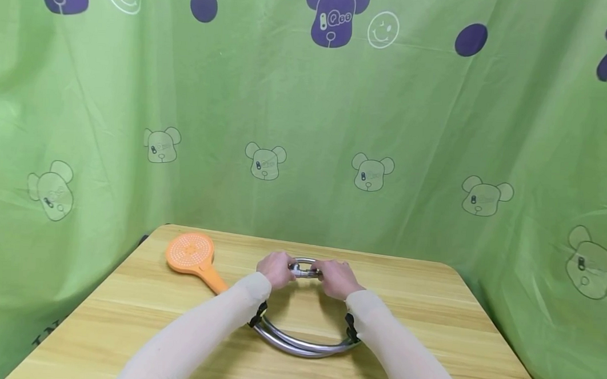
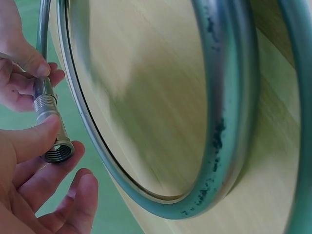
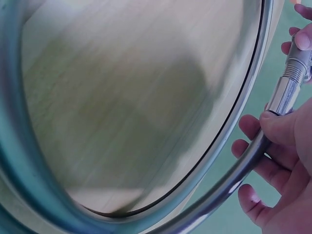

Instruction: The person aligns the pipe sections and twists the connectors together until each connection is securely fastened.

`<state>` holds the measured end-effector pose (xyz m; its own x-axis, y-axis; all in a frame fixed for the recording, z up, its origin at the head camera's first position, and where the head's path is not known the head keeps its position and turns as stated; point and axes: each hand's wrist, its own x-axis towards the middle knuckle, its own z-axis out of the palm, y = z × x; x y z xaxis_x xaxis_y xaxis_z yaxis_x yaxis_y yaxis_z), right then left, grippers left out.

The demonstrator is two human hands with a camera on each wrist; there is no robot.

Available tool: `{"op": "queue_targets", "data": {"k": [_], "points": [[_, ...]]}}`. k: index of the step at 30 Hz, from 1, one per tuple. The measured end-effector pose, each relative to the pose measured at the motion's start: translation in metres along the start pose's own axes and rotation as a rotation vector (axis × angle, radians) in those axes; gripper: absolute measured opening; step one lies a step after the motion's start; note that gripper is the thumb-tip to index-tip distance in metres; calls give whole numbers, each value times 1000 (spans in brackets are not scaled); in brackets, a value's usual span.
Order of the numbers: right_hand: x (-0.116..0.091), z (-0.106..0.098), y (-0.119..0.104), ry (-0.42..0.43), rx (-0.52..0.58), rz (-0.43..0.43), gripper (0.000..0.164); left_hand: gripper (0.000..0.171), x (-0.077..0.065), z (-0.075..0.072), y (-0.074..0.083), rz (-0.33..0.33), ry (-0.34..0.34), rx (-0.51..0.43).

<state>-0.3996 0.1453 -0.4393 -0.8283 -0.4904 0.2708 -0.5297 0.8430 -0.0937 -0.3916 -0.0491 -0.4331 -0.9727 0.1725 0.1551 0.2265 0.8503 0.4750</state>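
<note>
A coiled silver shower hose (image 1: 305, 347) rises in loops between my two hands. My left hand (image 1: 277, 268) pinches a short metal fitting (image 2: 62, 150) between thumb and fingers; its open mouth shows inner threads. Opposite it, my right hand (image 1: 336, 278) pinches the hose by its smooth metal end piece (image 3: 283, 95). Outer screw threads (image 3: 294, 71) show where this end piece meets the fitting, and the two stand in one line. In the head view the fingers partly cover the joint.
An orange shower head (image 1: 190, 252) lies face up at the back left of the wooden table (image 1: 405, 309), its handle running behind the left forearm. Behind the table hangs a green curtain (image 1: 307, 109) with bear prints. Black wrist straps sit near the hose loops.
</note>
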Motion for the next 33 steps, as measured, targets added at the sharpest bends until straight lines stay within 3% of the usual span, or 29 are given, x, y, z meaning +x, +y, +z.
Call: {"op": "queue_targets", "data": {"k": [8, 18, 24, 33], "points": [[1, 2, -1, 5, 40, -12, 31, 31, -1, -1, 0, 6, -5, -4], [1, 11, 10, -70, 398, -39, 23, 41, -3, 2, -3, 21, -1, -14], [4, 14, 11, -109, 466, 16, 26, 44, -4, 3, -6, 19, 2, -15], [5, 15, 13, -110, 535, 59, 13, 46, -2, 3, -4, 7, -6, -15]]}}
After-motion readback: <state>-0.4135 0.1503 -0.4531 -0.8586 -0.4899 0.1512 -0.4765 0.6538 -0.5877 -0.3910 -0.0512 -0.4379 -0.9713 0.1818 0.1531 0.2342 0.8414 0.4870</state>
